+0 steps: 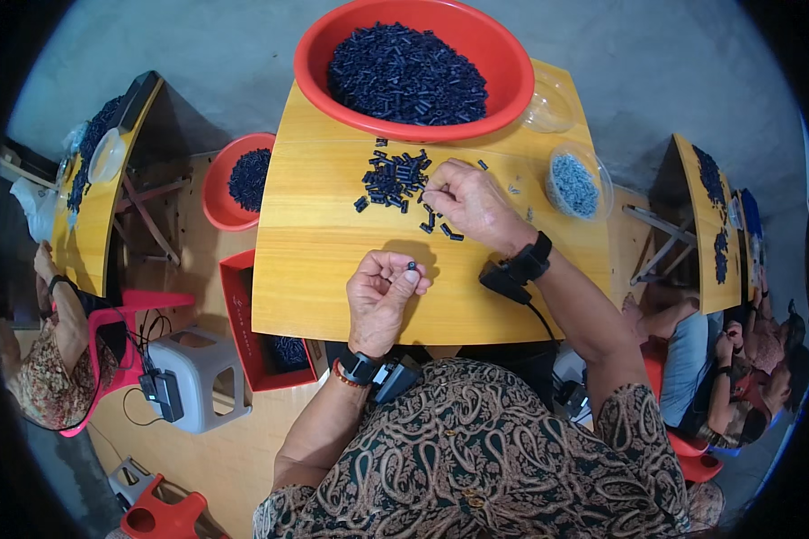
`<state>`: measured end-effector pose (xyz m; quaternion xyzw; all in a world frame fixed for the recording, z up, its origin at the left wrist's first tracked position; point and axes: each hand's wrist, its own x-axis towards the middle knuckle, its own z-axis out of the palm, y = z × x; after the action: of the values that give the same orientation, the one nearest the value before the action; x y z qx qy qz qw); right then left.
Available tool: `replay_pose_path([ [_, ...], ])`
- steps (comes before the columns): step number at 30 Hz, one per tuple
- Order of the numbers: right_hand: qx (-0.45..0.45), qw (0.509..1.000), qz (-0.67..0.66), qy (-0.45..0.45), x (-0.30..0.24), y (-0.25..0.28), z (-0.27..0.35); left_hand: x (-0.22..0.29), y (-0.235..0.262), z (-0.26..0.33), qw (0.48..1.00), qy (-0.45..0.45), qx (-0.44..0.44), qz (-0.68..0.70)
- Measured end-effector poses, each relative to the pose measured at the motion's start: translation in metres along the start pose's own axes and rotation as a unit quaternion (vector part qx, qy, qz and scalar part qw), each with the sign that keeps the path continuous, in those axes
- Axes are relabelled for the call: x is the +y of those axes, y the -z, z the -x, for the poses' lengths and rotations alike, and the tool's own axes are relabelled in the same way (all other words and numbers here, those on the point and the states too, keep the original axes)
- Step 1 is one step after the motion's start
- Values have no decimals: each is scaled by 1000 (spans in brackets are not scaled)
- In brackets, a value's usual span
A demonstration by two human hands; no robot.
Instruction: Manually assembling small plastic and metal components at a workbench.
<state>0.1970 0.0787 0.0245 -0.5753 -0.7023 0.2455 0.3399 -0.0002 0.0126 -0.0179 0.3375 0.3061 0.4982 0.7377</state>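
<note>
From above the worker's head, the yellow wooden table (333,269) looks small: its near edge runs just in front of the person's patterned lap, and its far edge is overhung by a big red basin (315,63) heaped with short black plastic pieces. The near left half of the tabletop lies bare, the widest open stretch for either arm; the right side is tighter, with a clear bowl of small grey parts (574,184) close to the right edge and an empty clear bowl (548,108) behind it, beside the basin.

A loose pile of black pieces (392,178) lies in the middle of the table, just below the basin's rim. The right hand (472,205) rests at the pile's right fringe, fingers curled together, tips pressed down among a few stray pieces; whether they pinch one I cannot tell.

The left hand (382,296) hovers over the near part of the table, well short of the pile, curled loosely, with thumb and forefinger pinching one small black piece (412,266) at their tips.

Off the left edge, lower down, sits a second red basin (217,193) of black pieces, and a red box (238,314) stands at the table's near left corner.
</note>
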Motion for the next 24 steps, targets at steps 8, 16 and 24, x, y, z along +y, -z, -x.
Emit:
replay_pose_path([
  [8, -26, 958, -218, -186, -18, 26, 21, -2, 0, 0, 1000, -3, 0, -16],
  [16, -57, 910, -398, -104, -25, 6, 60, 1, 1, -4, 999, 14, -9, -41],
  [24, -28, 903, -414, -110, -19, -7, 73, 3, -2, -2, 999, 51, -8, -3],
])
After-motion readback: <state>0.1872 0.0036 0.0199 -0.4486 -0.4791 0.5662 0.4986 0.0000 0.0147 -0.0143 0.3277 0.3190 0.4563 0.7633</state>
